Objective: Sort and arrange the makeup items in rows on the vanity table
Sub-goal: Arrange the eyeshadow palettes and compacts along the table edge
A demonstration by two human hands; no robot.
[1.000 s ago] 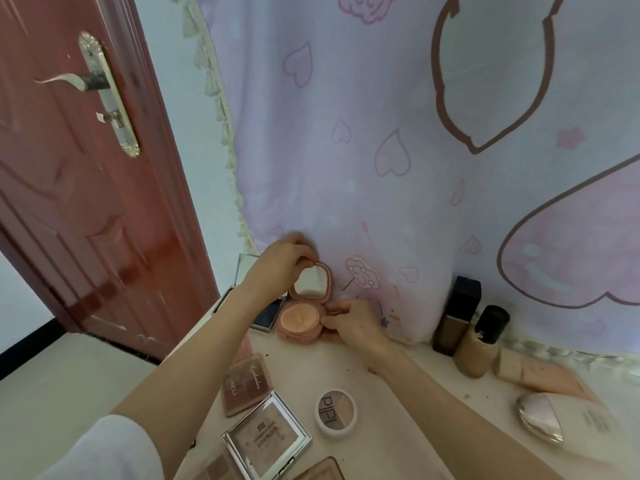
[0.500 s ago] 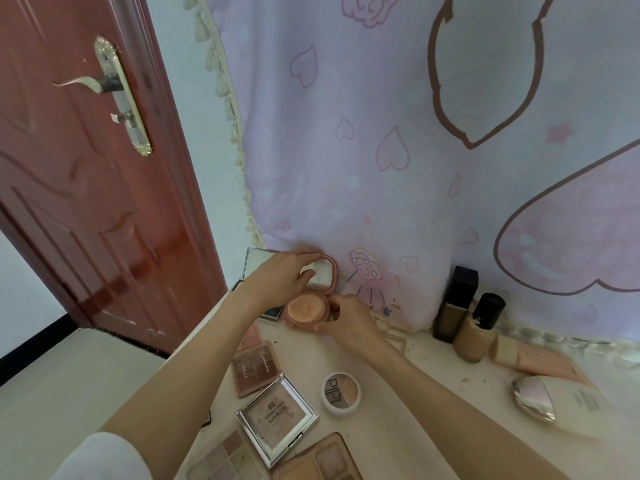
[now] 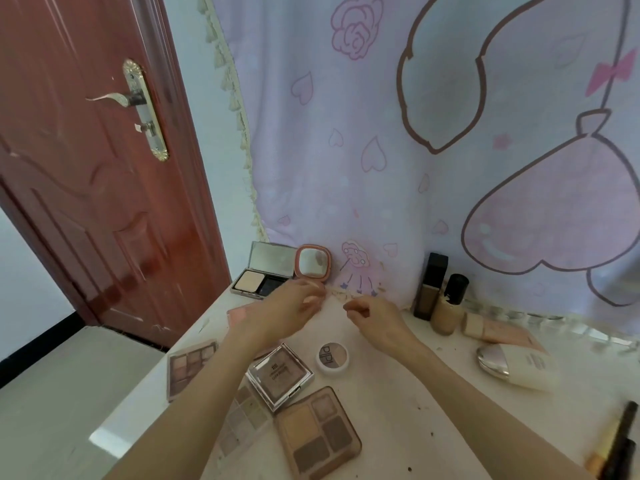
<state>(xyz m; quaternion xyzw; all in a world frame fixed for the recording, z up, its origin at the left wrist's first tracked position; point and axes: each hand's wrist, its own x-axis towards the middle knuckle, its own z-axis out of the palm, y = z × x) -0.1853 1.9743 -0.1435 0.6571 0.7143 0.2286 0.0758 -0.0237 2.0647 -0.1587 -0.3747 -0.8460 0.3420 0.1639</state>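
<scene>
both hands hover over the vanity table (image 3: pixel 398 403), forearms reaching in from the bottom edge. left hand (image 3: pixel 287 311) is palm down with fingers loosely curled, holding nothing. right hand (image 3: pixel 377 315) is half closed, thumb and forefinger nearly pinched, also holding nothing. nearest lie a four-pan palette (image 3: pixel 318 433), a silver square compact (image 3: pixel 280 375) and a small round pot (image 3: pixel 332 355). beyond the hands, a pink round compact (image 3: pixel 312 262) stands open against the curtain (image 3: pixel 415 168), just beside an open powder case (image 3: pixel 263 277). foundation bottles (image 3: pixel 443 299) stand to the right.
</scene>
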